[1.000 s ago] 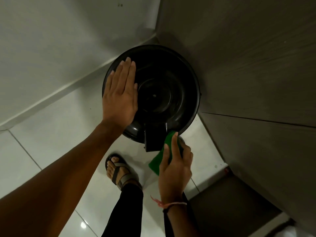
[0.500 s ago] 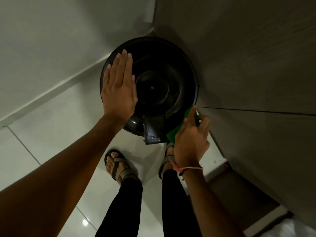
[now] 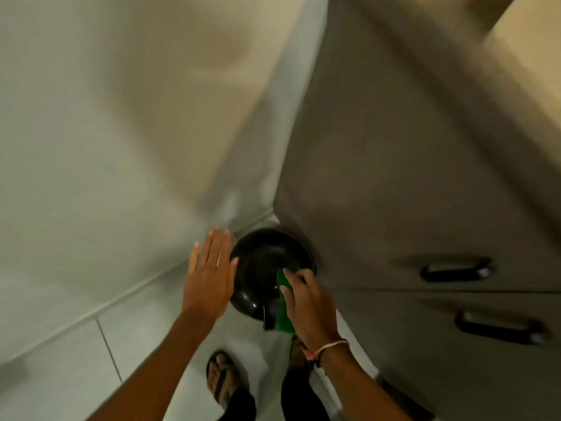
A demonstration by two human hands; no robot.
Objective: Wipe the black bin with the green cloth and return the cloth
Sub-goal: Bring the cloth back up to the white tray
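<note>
Right hand (image 3: 306, 302) gripping green cloth (image 3: 283, 305), fingers curled around it, pressing it onto near-right part of black bin (image 3: 264, 262) lid. Left hand (image 3: 209, 278) lying flat, fingers spread, just left of cloth grip, against bin's left rim. Bin standing in floor corner beside cabinet (image 3: 425, 208). View motion-blurred.

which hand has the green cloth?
The right hand, with the pink wrist string, pinches the green cloth on the round black bin. The left hand is flat, open and empty.
</note>
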